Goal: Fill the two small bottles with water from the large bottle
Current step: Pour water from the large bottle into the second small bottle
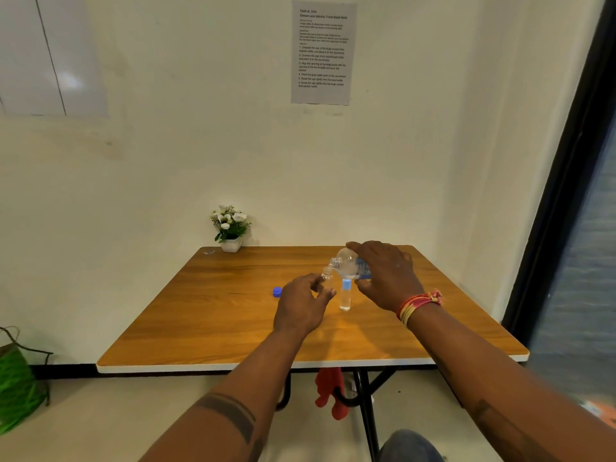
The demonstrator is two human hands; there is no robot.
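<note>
My right hand (386,275) grips the large clear bottle (350,265), tilted on its side with its open mouth pointing left and down. That mouth hangs just above the open neck of a small clear bottle (326,275), which my left hand (303,305) holds upright over the wooden table (233,328). The second small bottle (345,296) stands upright on the table between my hands, with a blue cap and clear liquid inside. A loose blue cap (277,291) lies on the table to the left of my left hand.
A white pot of flowers (230,230) stands at the table's back left corner. A printed sheet (321,51) hangs on the wall. A green bag (16,385) sits on the floor at left. Red cloth (330,391) hangs under the table.
</note>
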